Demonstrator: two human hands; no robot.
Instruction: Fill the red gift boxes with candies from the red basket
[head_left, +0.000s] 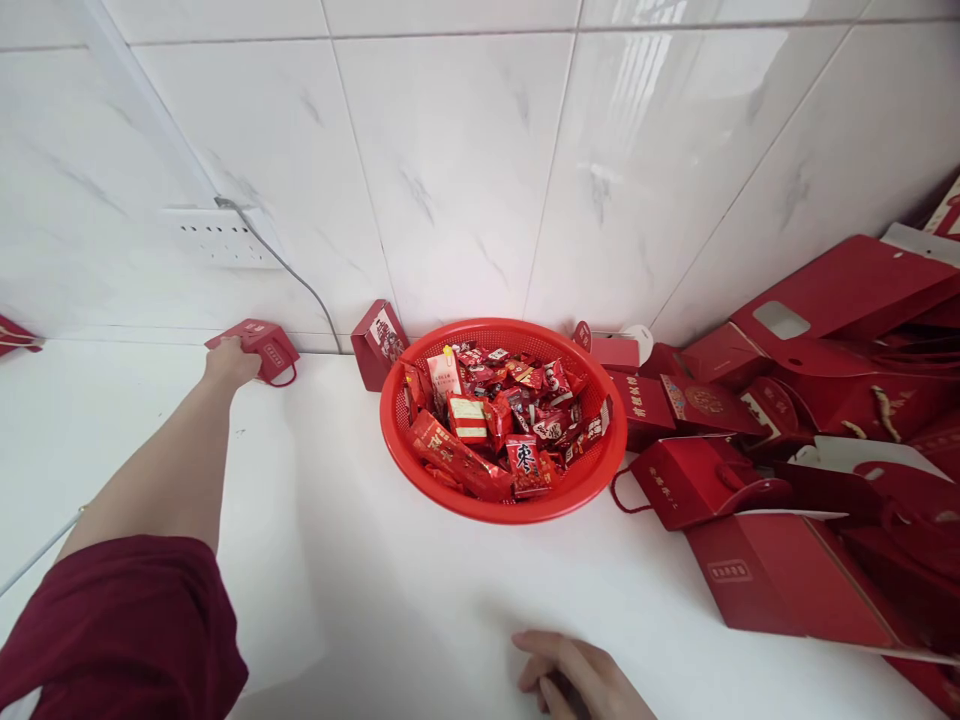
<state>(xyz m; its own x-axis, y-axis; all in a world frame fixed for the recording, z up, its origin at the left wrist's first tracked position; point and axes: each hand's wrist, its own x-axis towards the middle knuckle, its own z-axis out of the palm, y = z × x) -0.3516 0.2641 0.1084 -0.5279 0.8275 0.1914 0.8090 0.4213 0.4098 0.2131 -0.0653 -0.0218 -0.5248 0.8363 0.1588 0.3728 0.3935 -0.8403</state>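
My left hand [232, 365] reaches far out to the left and grips a small red gift box [262, 342] with a red cord handle, which sits on the white table by the wall. Its fingertips are partly hidden behind the box. At the bottom edge, my right hand [577, 672] hovers near the table surface, fingers loosely bent with the index finger stretched out, holding nothing visible. Between the hands and the wall stands a red plastic basket [504, 512] full of wrapped candies [523, 462]. Another red box [379, 345] leans just left of the basket.
Many red gift boxes [787, 575] lie piled on the right side of the white table [405, 600]. A wall socket [225, 240] with a grey cable [289, 268] is on the tiled wall. The corner of a red item [15, 337] shows at the left edge.
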